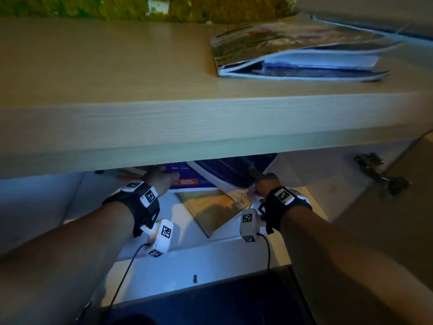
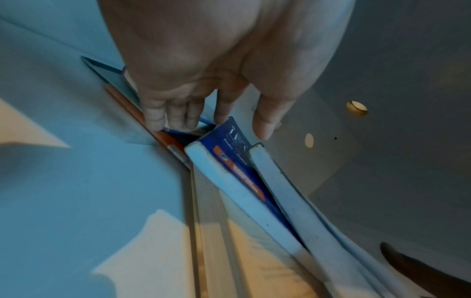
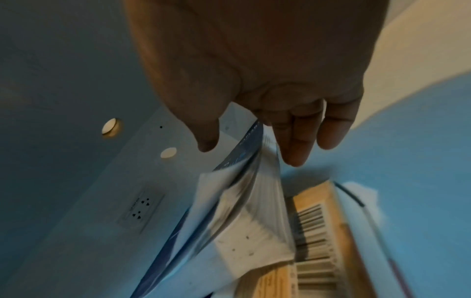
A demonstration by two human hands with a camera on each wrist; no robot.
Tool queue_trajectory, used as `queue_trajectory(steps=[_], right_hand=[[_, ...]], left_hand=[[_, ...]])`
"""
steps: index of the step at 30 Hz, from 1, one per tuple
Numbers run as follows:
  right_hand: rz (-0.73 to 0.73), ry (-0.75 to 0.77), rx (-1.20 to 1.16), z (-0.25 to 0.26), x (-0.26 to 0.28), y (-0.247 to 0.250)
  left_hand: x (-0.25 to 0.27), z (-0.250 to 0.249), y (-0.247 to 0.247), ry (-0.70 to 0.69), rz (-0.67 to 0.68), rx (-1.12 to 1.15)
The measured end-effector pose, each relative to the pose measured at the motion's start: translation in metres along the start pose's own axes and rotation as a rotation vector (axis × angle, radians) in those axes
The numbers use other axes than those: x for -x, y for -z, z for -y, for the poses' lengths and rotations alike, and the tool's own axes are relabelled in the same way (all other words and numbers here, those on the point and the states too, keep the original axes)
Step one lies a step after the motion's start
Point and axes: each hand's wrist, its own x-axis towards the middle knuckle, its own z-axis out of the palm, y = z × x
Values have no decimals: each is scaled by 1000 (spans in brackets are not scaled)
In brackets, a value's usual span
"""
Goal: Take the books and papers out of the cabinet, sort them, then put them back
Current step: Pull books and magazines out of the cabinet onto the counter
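Note:
Inside the cabinet point(image 1: 210, 261) lies a loose pile: a blue book with an orange label point(image 1: 187, 181) point(image 2: 229, 153), a dark-covered book point(image 1: 229, 172) point(image 3: 254, 133) slanting over it, and a tan book with a barcode point(image 1: 210, 212) point(image 3: 313, 221) underneath. My left hand point(image 1: 161, 178) point(image 2: 221, 129) reaches to the blue book's far left corner, fingers straight beside it and thumb spread above. My right hand point(image 1: 264, 181) point(image 3: 251, 153) straddles the dark book's edge with straight fingers below the pages and the thumb apart above the cover. The head view hides the fingertips under the cabinet top.
A stack of magazines and books point(image 1: 300, 50) lies on the wooden cabinet top point(image 1: 117, 78) at the right. Thin orange-edged books point(image 2: 132, 108) lie left of the pile. The open door's hinge point(image 1: 379, 177) is at the right. A wall socket point(image 3: 142, 209) shows at the cabinet's back.

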Motion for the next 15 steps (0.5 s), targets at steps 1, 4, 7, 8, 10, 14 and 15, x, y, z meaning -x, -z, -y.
queue_trajectory(steps=[1,4,7,8,10,14,15], right_hand=[[-4,-4,-6,-1,-6,-4],[-6,3,-114,-9,-26,-15],[82,30,-382,-23,-42,-21],[125,53,-446,-30,-46,-19],[203,111,-530,-38,-41,-8],[399,197,-532,-34,-36,15],[441,215,-492,-28,-36,15]], left_hand=[[-8,5,-4,-9,-21,18],[-21,12,-13,50,-26,195],[-35,21,-14,60,-48,234],[-36,23,-14,81,-32,254],[-32,23,-14,130,16,285],[-27,27,-16,224,16,364],[-25,28,-15,253,7,383]])
